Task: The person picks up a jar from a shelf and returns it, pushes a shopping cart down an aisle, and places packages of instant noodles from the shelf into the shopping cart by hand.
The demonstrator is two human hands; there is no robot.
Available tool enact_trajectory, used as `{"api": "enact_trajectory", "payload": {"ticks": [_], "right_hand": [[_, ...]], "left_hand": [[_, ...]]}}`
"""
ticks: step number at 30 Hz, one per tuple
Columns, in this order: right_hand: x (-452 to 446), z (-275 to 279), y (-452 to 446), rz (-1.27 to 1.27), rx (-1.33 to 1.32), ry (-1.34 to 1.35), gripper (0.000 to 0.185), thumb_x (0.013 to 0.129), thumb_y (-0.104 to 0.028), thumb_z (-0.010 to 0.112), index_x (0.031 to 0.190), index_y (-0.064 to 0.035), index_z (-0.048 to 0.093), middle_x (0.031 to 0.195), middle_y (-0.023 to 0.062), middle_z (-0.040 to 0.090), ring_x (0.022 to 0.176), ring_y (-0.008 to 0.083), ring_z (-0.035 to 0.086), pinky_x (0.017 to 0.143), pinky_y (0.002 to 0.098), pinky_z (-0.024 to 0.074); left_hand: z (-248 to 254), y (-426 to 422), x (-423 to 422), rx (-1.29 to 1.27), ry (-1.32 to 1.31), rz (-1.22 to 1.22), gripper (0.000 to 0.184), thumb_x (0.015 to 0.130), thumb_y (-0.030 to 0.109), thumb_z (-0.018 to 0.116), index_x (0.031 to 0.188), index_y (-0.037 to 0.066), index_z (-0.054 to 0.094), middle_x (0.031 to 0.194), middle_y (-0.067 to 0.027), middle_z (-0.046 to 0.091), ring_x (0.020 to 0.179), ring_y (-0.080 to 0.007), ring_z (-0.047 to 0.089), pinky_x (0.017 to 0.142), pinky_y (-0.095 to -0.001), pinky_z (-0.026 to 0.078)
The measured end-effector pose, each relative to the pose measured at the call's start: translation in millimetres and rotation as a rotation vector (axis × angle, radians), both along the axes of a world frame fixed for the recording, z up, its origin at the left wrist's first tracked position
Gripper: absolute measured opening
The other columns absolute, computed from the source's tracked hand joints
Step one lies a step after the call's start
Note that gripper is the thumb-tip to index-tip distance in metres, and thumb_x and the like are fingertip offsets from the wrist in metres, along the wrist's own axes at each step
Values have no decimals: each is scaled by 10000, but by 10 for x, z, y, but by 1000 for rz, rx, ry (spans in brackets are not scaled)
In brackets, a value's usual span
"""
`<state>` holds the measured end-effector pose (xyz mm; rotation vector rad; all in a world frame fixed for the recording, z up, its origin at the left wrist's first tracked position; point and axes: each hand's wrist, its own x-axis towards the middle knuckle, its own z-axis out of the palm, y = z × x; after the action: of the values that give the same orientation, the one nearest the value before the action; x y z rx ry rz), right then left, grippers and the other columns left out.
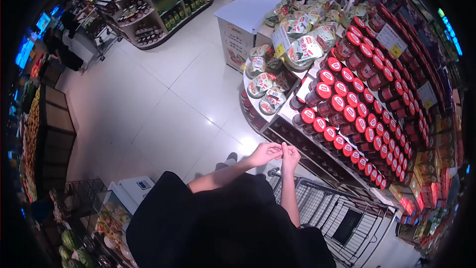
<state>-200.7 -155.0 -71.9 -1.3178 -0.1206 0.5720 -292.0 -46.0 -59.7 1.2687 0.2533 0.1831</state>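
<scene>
So here we are in a shop aisle, pale glossy tiled floor [163, 104] stretching away ahead and to the left, and on the right rises the big stepped white display shelf [286, 112], loaded with row upon row of dark glass jars capped in red round lids. Below it, on the person's right, stands the grey wire-mesh shopping cart [320, 206], its upper corner just under the hands. Up at the shelf's far left end sit white-and-green plastic packs [303, 49], piled loosely. Now down to the hands: both are out in front of the dark-clothed body, meeting tip to tip. The right hand [290, 159] pinches, thumb against forefinger; the left hand [266, 154] comes in from the side, fingers bent and tips pressed together; whether something thin sits between them, I cannot tell. And the relation that counts: the nearest red-lidded glass jar [307, 115] stands ahead and slightly right of the hands, well apart from them, long axis roughly upright, lid on top. The right hand is the nearer one, to that jar and to the cart alike.
</scene>
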Motion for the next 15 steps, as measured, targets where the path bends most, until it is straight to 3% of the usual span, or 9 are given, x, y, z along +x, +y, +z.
{"api": "enact_trajectory", "payload": {"ticks": [5, 8, 10, 11, 13, 14, 15], "right_hand": [[-272, 28, -18, -75, -62, 16, 206, 931, -137, 643, 774, -24, 573, 639, 89, 643, 487, 126, 599, 435, 237, 481], [-445, 20, -205, -155, -235, -7, 232, 934, -169, 646, 778, -2, 606, 639, 84, 650, 515, 112, 611, 464, 222, 480], [-607, -63, -386, -214, -315, -42, 279, 937, -210, 644, 765, 10, 646, 620, 62, 643, 516, 88, 602, 469, 215, 463], [-694, -64, -502, -269, -329, -27, 279, 937, -210, 644, 765, 10, 646, 620, 62, 643, 516, 88, 602, 469, 215, 463], [-877, -7, -676, -266, -497, -88, 293, 955, -207, 606, 739, -15, 655, 614, 48, 651, 522, 77, 599, 470, 229, 445], [-968, 64, -775, -248, -678, -183, 309, 955, -203, 592, 728, -4, 660, 589, 66, 643, 506, 109, 604, 469, 270, 445], [-1056, 64, -849, -298, -682, -167, 309, 955, -203, 592, 728, -4, 660, 589, 66, 643, 506, 109, 604, 469, 270, 445]], "left_hand": [[-124, 164, -76, -4, 74, -137, 229, 915, 80, 634, 1097, -56, 609, 905, -80, 691, 812, -105, 663, 766, -245, 530], [-194, 158, -31, 94, 181, -291, 220, 901, 82, 650, 1078, -45, 621, 854, -71, 698, 778, -93, 665, 728, -236, 533], [-337, 65, 4, 370, 177, -420, 201, 895, 80, 655, 1060, -35, 635, 830, -71, 706, 746, -83, 666, 685, -230, 533], [-306, -11, 1, 363, 171, -479, 201, 895, 80, 655, 1060, -35, 635, 830, -71, 706, 746, -83, 666, 685, -230, 533], [-170, -148, -44, 228, 54, -530, 173, 889, 98, 666, 1024, -11, 662, 812, -73, 711, 725, -83, 669, 665, -232, 533], [-143, -228, -63, 323, 91, -582, 155, 880, 94, 676, 1007, 6, 681, 817, -80, 718, 736, -103, 683, 670, -238, 537], [-166, -315, -83, 328, 81, -633, 155, 880, 94, 676, 1007, 6, 681, 817, -80, 718, 736, -103, 683, 670, -238, 537]]}}
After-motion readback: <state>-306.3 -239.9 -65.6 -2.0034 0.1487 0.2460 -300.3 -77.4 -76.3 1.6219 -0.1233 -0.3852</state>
